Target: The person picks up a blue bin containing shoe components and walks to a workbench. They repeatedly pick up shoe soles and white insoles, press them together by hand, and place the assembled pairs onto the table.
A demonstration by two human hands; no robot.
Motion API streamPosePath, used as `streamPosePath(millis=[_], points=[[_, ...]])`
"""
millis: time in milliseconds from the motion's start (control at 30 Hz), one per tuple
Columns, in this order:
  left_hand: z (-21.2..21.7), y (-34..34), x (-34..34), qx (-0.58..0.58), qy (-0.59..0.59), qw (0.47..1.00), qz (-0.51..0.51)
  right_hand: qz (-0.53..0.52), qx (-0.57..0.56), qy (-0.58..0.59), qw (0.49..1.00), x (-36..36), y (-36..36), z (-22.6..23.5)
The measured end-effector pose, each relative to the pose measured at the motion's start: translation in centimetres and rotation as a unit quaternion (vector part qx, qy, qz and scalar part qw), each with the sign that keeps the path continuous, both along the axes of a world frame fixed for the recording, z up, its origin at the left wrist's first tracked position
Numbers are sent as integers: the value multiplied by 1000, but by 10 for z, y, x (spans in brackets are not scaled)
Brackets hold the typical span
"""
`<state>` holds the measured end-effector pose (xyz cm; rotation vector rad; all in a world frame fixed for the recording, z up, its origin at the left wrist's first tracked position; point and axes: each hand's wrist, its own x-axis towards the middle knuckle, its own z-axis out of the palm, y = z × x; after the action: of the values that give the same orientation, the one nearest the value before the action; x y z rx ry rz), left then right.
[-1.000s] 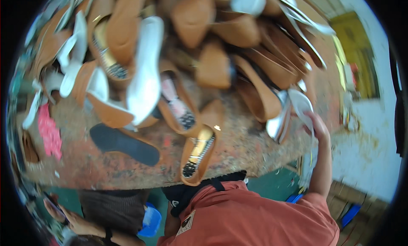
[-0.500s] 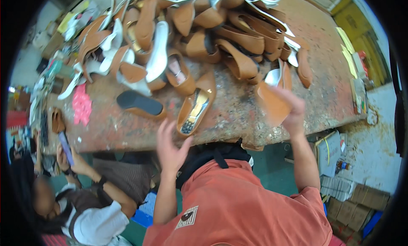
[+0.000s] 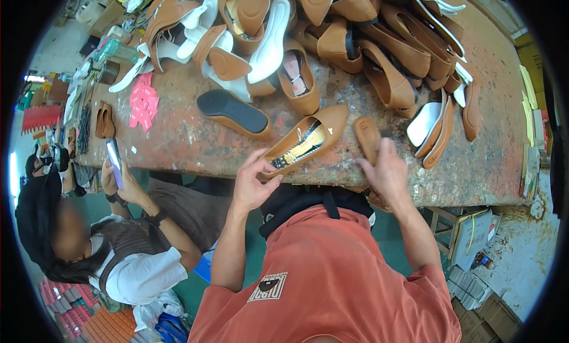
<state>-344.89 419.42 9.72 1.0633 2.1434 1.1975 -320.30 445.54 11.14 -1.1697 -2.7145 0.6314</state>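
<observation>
Bare bench strip (image 3: pixel 178 144) along near edge, left of tan shoe (image 3: pixel 302 141): passable. Far side blocked by shoe pile (image 3: pixel 332 29); upturned black-soled shoe (image 3: pixel 232 112) between. Right, near edge: open bench.

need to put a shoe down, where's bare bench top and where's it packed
Bare bench top lies between the pink tags and the upturned black-soled shoe, and at the right end past the white insoles. The shoe pile crowds the far side.
</observation>
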Motion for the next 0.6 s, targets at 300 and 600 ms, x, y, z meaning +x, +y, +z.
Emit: streamPosePath(millis=[300,600], points=[[6,38,-1,-50,40,990,-128,267,-229,137,926,-31,50,55],[35,33,12,-76,7,997,-2,458,-131,78,876,-95,18,2]])
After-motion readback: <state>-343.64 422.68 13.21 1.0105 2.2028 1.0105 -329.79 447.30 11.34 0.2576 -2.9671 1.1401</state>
